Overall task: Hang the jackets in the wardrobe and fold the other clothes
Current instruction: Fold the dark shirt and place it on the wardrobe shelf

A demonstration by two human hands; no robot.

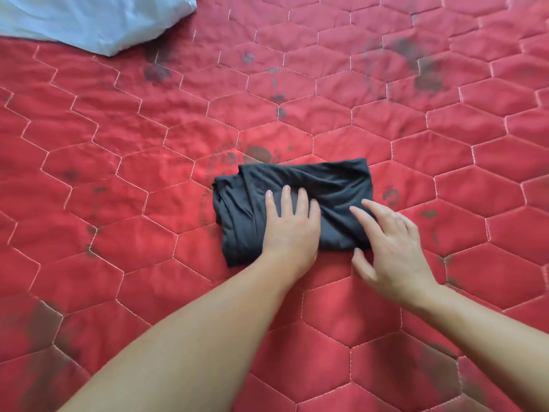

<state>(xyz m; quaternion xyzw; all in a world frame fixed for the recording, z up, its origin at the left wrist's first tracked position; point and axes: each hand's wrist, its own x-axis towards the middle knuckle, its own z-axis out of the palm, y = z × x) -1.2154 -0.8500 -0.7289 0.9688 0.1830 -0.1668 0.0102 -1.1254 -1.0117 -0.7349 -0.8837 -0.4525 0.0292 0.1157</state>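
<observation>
A black garment (326, 185) lies folded into a small, thick rectangle on the red quilted bedcover (148, 144), just in front of me. My left hand (289, 227) lies flat on its middle, palm down, fingers spread. My right hand (392, 248) hovers over the garment's right near corner, fingers apart and slightly blurred, its fingertips over the cloth. Neither hand grips anything.
A pale blue cloth (89, 19) lies crumpled at the far left corner of the bedcover. The red cover has hexagon stitching and dark faded prints and fills the whole view around the garment.
</observation>
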